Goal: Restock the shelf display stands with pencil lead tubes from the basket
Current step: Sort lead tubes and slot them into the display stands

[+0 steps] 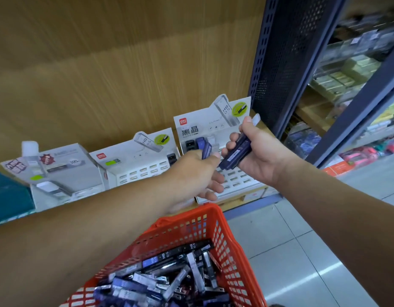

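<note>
My left hand (197,173) pinches one dark blue lead tube (206,150) between thumb and forefinger, just in front of the right white display stand (204,127). My right hand (258,156) grips a bundle of several blue lead tubes (237,152) close beside it. A couple of tubes stand in the stand's top row of slots (200,141). The middle display stand (136,167) has mostly bare slots. Below, the red basket (231,247) holds a heap of blue, black and clear lead tubes (169,282).
A third grey display box (56,171) and a teal box (7,196) stand at the left on the wooden shelf. A dark perforated metal upright (286,56) rises to the right, with stocked shelves (351,74) behind it. Grey floor tiles (313,251) lie at lower right.
</note>
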